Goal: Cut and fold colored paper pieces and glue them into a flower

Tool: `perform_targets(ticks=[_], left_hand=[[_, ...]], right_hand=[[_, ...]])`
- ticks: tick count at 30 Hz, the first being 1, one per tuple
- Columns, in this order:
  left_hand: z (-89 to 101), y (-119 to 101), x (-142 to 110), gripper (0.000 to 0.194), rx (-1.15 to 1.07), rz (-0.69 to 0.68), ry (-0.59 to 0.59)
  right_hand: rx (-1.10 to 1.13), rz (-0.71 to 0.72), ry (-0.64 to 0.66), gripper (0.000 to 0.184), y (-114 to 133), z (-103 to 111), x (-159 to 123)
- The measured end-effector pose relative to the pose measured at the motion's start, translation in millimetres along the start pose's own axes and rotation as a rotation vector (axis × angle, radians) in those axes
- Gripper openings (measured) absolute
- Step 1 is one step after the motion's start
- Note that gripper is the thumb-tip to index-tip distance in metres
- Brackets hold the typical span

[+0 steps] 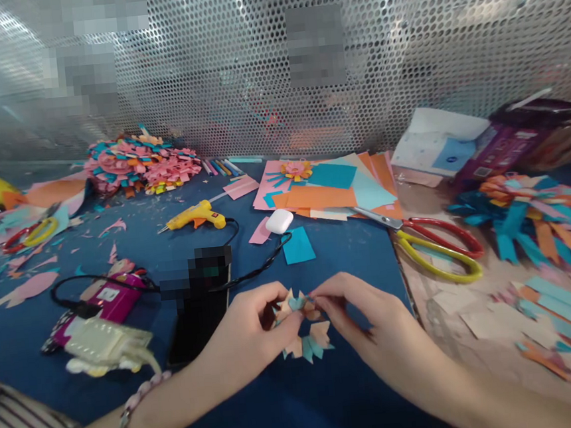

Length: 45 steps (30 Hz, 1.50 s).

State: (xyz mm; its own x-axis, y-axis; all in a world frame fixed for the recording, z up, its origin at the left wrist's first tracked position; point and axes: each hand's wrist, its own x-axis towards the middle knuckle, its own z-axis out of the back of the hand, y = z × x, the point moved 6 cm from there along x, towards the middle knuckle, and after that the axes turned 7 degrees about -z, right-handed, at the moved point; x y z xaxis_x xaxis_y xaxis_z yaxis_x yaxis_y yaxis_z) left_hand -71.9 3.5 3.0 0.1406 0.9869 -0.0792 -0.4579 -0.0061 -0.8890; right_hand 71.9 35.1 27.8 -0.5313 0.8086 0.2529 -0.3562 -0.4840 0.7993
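A small ring of peach and light-blue cut paper pieces (309, 346) is held up over the blue table. My left hand (262, 322) is closed on its left side, thumb and fingers pinching the paper. On the upper right of the ring, my right hand (359, 314) pinches the paper edge between thumb and fingertips. The fingers partly cover the top of the ring. Beyond the hands lie a blue paper square (298, 245) and a white earbud case (279, 221).
A yellow glue gun (195, 215) with a black cord lies behind a dark phone (200, 328). Red-and-yellow-handled scissors (438, 244) rest at right. Coloured paper sheets (321, 196) are at the back, a pile of paper flowers (136, 164) back left. A perforated metal panel (233, 72) stands behind.
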Motion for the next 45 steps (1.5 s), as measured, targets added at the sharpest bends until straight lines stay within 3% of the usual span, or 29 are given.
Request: perform_targets(ticks=[4,7,14,23,29,35,40,42,45], left_hand=[[1.8,-0.4,0.3,0.018,0.041,-0.039,-0.037],[0.1,-0.4,0.5,0.016,0.035,-0.069,-0.032],[1.5,-2.5,0.4,0.016,0.074,-0.081,-0.040],[1.6,-9.2,-2.5,0.017,0.200,-0.161,-0.060],[-0.5,-12.2,-4.5,0.015,0.301,-0.234,-0.074],[-0.6,-9.2,-4.1,0.022,0.298,-0.192,-0.048],[-2.1,-3.5,-3.1,0.018,0.159,-0.084,0.005],[-4.6,-2.0,-2.4,0.017,0.078,-0.046,0.042],[-5.6,-1.7,-1.1,0.019,0.045,-0.015,0.051]], right_hand=[[-0.138,0.218,-0.033,0.013,10.4,1.4,-3.7],[-0.202,0.267,-0.025,0.012,11.8,1.4,-3.8],[-0.183,0.234,0.054,0.009,4.4,-1.1,0.2],[-0.148,0.087,0.089,0.008,-1.0,-0.5,4.0],[-0.229,0.158,0.118,0.007,-0.5,-2.2,2.7],[-0.373,0.284,0.102,0.019,3.5,-4.3,-0.2],[-0.522,0.512,0.069,0.025,17.7,-2.2,-5.9],[-0.531,0.519,0.057,0.024,19.8,-0.2,-5.3],[-0.464,0.420,0.062,0.023,17.0,4.3,-0.1]])
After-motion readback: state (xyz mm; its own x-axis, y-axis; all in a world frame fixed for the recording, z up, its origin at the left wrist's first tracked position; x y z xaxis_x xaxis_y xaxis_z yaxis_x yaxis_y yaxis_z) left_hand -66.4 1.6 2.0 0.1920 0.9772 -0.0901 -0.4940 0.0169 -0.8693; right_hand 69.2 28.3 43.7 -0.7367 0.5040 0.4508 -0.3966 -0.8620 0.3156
